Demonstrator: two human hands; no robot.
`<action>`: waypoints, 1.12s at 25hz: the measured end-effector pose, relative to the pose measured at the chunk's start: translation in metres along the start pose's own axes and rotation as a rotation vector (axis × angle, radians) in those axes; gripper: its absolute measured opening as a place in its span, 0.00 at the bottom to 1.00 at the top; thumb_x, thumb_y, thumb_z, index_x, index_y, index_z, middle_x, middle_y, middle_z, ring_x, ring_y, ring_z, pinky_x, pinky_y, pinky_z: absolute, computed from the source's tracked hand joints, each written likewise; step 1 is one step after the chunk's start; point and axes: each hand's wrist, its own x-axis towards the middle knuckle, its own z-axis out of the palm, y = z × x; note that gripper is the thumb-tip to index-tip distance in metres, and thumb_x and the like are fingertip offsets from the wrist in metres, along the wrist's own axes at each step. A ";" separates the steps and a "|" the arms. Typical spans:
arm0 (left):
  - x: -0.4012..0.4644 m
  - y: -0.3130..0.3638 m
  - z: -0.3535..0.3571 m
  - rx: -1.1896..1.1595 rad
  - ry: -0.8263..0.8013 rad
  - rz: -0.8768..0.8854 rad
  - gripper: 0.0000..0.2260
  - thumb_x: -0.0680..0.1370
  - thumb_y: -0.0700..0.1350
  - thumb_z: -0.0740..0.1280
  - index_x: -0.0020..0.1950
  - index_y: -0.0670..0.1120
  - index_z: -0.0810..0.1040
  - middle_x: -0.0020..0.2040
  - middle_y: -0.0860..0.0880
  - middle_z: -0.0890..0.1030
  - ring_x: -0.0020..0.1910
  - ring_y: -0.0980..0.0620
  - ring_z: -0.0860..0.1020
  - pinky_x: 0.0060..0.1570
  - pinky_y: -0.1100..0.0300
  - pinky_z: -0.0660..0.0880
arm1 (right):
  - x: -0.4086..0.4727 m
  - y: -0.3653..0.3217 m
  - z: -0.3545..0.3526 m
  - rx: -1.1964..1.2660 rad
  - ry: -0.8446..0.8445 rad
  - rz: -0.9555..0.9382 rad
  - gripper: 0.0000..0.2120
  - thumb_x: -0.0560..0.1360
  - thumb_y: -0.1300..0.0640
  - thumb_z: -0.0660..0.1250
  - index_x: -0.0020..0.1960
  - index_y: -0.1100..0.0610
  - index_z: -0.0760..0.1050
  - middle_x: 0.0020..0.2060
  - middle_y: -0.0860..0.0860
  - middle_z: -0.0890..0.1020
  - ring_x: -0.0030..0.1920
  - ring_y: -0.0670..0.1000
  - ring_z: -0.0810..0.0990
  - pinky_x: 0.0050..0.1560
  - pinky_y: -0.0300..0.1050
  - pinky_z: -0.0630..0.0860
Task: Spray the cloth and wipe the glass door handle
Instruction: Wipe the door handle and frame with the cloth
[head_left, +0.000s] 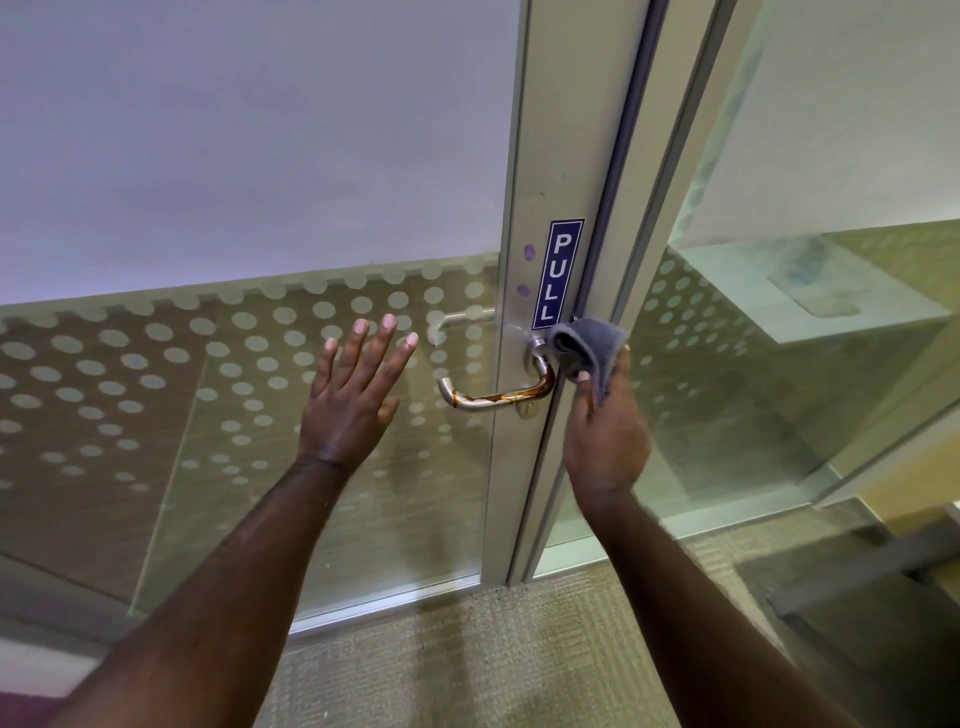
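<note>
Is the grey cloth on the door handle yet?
Touching. The head view shows the cloth, held in the right hand, pressed against the handle at its pivot end.

blue PULL sticker (558, 274) upright on metal door frame (561, 130) | frosted dot pattern (156, 364) across glass panel | greenish carpet (441, 665) below

Glazed partition (218, 171) to the left carries a band of frosted dots (156, 364) across its lower half; upper portion shows a plain pale wall behind. Aluminium frame (571, 130) runs vertically at centre, bearing a blue "PULL" sticker (557, 274). Floor is beige-green carpet (467, 649); lighting even and diffuse, with reflections on the right-hand glass panel (779, 389).
</note>
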 end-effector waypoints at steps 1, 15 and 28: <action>0.000 0.000 0.001 -0.001 0.009 0.004 0.49 0.70 0.46 0.76 0.79 0.56 0.44 0.80 0.55 0.38 0.78 0.52 0.40 0.76 0.51 0.41 | -0.003 -0.003 0.005 0.004 -0.053 -0.041 0.27 0.80 0.48 0.60 0.76 0.48 0.57 0.48 0.53 0.82 0.42 0.50 0.77 0.42 0.43 0.72; -0.001 -0.008 0.006 0.013 0.039 0.043 0.46 0.72 0.48 0.74 0.79 0.54 0.46 0.80 0.54 0.39 0.78 0.51 0.41 0.76 0.51 0.42 | 0.021 0.026 0.015 -0.170 -0.428 -0.732 0.34 0.77 0.37 0.57 0.75 0.54 0.59 0.77 0.53 0.57 0.77 0.54 0.49 0.75 0.56 0.53; -0.002 -0.009 0.007 0.024 0.030 0.043 0.46 0.72 0.49 0.74 0.79 0.54 0.46 0.80 0.54 0.39 0.78 0.51 0.41 0.76 0.52 0.41 | 0.031 0.043 0.024 -0.145 -0.449 -0.744 0.31 0.76 0.44 0.59 0.75 0.58 0.61 0.74 0.53 0.65 0.75 0.53 0.57 0.74 0.54 0.59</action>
